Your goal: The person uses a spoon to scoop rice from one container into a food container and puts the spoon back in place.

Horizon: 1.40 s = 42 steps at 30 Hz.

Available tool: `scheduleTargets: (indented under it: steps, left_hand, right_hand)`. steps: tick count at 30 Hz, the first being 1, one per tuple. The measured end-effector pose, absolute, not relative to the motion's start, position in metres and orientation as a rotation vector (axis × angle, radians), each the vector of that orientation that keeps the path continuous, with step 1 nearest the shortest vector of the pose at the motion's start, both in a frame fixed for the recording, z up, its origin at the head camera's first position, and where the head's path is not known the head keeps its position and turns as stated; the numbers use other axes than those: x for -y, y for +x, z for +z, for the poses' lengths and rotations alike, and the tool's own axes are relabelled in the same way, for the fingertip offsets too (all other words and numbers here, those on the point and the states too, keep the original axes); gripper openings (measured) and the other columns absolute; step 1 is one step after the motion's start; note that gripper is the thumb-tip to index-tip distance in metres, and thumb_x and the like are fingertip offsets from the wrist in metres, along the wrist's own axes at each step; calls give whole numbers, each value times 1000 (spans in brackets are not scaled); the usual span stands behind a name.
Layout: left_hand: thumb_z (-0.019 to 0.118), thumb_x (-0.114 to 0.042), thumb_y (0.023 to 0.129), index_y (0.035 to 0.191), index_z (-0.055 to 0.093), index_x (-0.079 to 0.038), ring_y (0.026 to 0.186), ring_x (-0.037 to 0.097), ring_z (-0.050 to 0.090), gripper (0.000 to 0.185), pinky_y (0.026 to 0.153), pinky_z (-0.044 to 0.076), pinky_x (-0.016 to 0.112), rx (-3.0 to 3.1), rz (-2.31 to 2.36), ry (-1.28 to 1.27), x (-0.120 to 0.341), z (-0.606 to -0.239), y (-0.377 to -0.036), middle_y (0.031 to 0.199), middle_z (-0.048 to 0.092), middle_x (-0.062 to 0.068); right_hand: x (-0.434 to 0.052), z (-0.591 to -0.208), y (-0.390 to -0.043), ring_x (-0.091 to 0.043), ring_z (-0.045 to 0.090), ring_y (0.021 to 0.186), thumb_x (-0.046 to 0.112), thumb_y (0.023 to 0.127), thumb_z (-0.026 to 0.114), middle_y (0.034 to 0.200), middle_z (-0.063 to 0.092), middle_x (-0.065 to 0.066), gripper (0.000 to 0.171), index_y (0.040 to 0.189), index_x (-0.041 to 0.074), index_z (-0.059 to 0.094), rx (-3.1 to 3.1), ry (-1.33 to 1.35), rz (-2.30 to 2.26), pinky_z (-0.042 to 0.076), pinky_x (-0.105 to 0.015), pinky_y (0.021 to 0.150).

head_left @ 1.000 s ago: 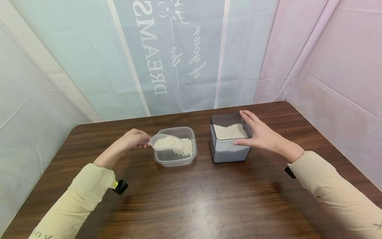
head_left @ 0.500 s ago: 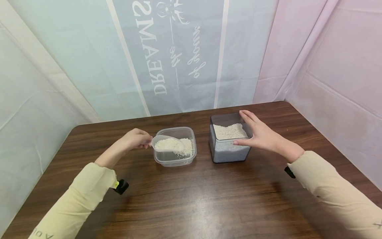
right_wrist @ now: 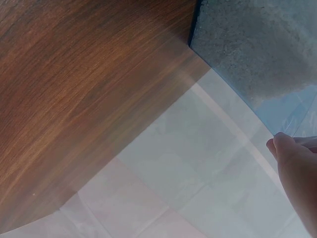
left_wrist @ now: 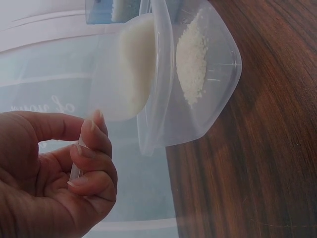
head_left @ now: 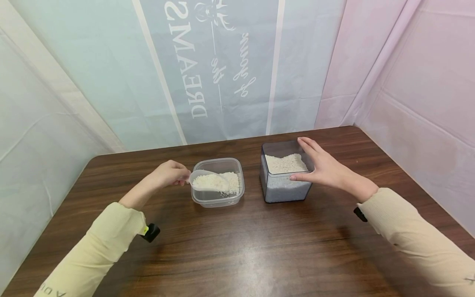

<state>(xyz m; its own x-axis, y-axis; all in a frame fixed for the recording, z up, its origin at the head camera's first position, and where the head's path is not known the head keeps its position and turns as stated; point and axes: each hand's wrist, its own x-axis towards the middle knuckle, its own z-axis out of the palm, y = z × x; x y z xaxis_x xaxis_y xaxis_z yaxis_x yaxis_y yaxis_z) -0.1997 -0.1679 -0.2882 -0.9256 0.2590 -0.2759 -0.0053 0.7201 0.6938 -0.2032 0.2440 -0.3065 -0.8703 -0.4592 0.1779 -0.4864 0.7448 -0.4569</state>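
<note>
Scoop (left_wrist: 106,84) over tub (head_left: 219,201), near surface's (head_left: 237,247) far edge, loaded with rice (head_left: 208,181). Left grip (head_left: 170,173) pinches its handle: best hold. Likely light, stiff, spill-prone if tilted. Right grip (head_left: 326,167) spread across rim of bin (head_left: 285,194), toward far right corner; probably heavy.
</note>
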Motion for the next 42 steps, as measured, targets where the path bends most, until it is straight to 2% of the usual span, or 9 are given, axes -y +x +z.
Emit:
scheduleTargets:
  steps: [7, 15, 25, 42]
  left_hand:
    - [47, -15, 87, 81, 63, 1, 60, 12, 48, 23, 58, 41, 24, -2606, 984, 206, 166, -288, -198, 63, 55, -1]
    - [47, -14, 85, 76, 63, -1, 55, 10, 42, 22, 59, 39, 26, -2623, 966, 215, 164, -285, -196, 60, 53, -2]
    - [47, -13, 86, 78, 64, 0, 60, 12, 48, 22, 59, 41, 25, -2649, 927, 229, 162, -282, -195, 60, 54, -1]
    - [46, -14, 88, 73, 63, -2, 56, 11, 44, 26, 56, 38, 25, -2713, 809, 305, 161, -281, -195, 58, 53, -2]
  right_hand:
    - [-244, -308, -204, -32, 25, 131, 44, 71, 74, 147, 17, -13, 103, 144, 1, 16, 2883, 762, 784, 26, -50, 101]
    - [-244, -308, -203, -31, 25, 131, 44, 70, 75, 147, 17, -12, 103, 144, 2, 16, 2889, 748, 784, 26, -50, 101]
    - [-244, -308, -202, -31, 26, 131, 44, 70, 75, 147, 17, -12, 103, 144, 2, 16, 2887, 746, 775, 26, -49, 101]
    - [-242, -305, -201, -34, 28, 129, 46, 73, 72, 147, 17, -15, 102, 144, 1, 14, 2882, 787, 754, 28, -52, 99]
